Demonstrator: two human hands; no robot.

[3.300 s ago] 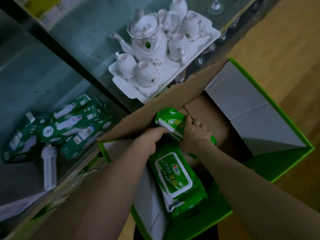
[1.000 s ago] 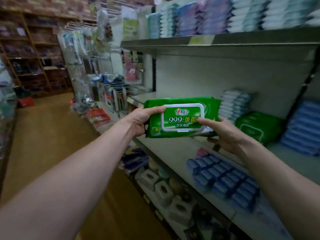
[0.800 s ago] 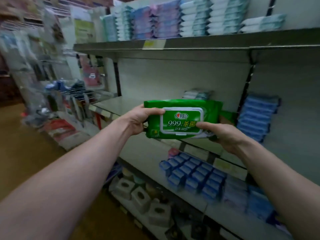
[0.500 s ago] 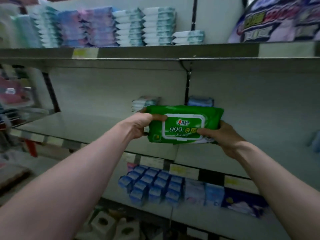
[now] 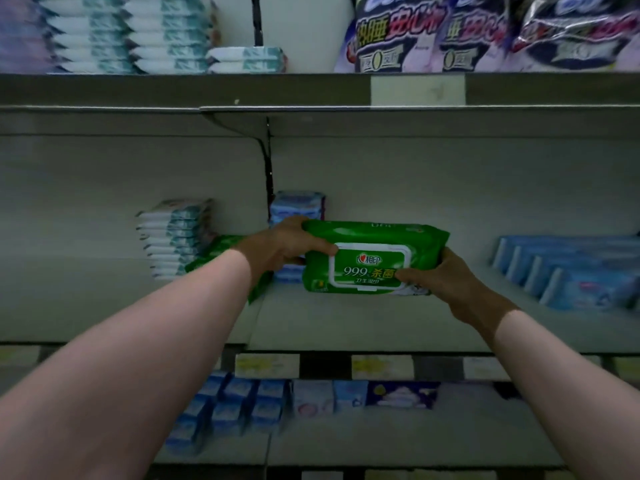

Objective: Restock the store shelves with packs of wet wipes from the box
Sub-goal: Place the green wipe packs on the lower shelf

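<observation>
Both hands held one green pack [image 5: 372, 258] level above the middle shelf [image 5: 346, 327], not yet set down: the left hand [image 5: 282, 245] clasped its left end, the right hand [image 5: 438, 277] its right end, thumb on the lid. Another green pack [image 5: 216, 251] already lay on the shelf just to the left, partly hidden by the left forearm. Judged stage: placement under way. The box was out of view, so the remaining stock could not be told.

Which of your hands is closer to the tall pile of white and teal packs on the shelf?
Left. The left hand, gripping the green wet wipes pack, sits just right of the stacked white and teal packs; the right hand holds the pack's far end.
</observation>
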